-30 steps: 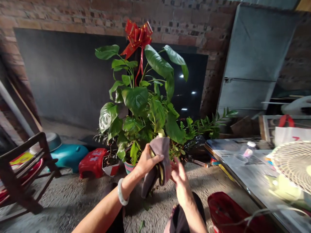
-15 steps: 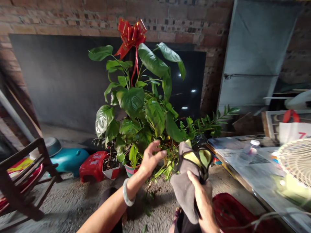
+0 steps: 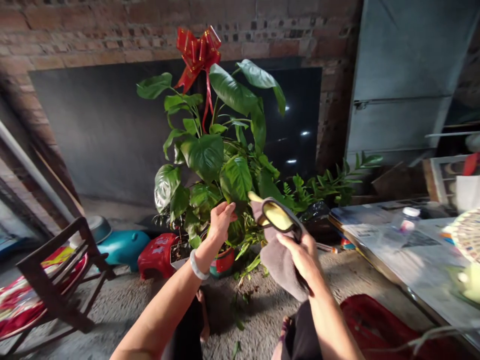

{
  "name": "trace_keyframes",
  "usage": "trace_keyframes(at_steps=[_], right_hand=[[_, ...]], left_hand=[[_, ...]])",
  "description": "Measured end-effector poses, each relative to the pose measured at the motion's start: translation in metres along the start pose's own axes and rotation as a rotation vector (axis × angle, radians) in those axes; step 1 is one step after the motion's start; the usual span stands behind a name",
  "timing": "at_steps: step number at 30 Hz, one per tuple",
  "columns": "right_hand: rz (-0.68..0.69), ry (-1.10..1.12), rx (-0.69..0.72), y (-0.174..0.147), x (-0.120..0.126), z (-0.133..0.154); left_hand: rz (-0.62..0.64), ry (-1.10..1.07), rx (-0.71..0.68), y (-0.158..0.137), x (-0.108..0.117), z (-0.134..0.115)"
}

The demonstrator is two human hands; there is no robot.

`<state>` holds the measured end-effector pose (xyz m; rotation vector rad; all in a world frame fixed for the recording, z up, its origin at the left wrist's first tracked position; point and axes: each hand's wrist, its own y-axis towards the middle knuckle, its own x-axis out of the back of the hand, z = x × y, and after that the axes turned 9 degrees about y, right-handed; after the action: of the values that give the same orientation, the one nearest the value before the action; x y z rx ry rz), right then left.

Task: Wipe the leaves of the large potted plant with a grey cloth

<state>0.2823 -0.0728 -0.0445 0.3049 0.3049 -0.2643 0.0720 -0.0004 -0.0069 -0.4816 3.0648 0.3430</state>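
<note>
A tall potted plant (image 3: 202, 155) with broad green leaves stands before me. My left hand (image 3: 221, 220), a pale bangle on its wrist, reaches into the lower foliage. Its fingers are pinched together at the edge of a dark green leaf (image 3: 236, 232); the exact contact is partly hidden. To the right, my right hand (image 3: 300, 255) is wrapped round a grey cloth (image 3: 279, 262) with a yellow side. Against the cloth it also holds a dark-rimmed loop (image 3: 263, 214) like a scissors handle; the rest of that item is hidden.
A red bow (image 3: 198, 55) tops the plant. Left are a red plastic stool (image 3: 155, 255), a teal plastic item (image 3: 123, 247) and a wooden chair (image 3: 71, 280). Right, a table (image 3: 378, 250) carries a clear jar (image 3: 408, 220). A red object (image 3: 369, 320) lies below; leaves litter the floor.
My left hand has gone from spread fingers to a pinch among the leaves, moving slightly up and left. The right hand has raised the cloth and turned it leftward.
</note>
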Motion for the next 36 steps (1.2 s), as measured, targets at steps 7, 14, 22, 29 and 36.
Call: trace_keyframes(at_steps=[7, 14, 22, 29, 36], right_hand=[[-0.078, 0.022, 0.319, 0.026, -0.041, 0.051], [0.087, -0.02, -0.072, 0.01, -0.038, -0.002], [-0.129, -0.085, 0.453, 0.089, -0.027, 0.039], [0.025, -0.162, -0.11, 0.051, 0.014, -0.048], [-0.256, -0.172, 0.293, 0.077, 0.012, 0.022]], left_hand=[[0.073, 0.005, 0.044, -0.004, 0.002, 0.006], [0.01, 0.068, -0.044, -0.001, 0.019, 0.027], [0.06, 0.097, -0.042, 0.001, 0.014, 0.04], [0.054, 0.094, -0.015, 0.004, 0.02, 0.053], [0.051, 0.073, -0.018, 0.004, 0.016, 0.046]])
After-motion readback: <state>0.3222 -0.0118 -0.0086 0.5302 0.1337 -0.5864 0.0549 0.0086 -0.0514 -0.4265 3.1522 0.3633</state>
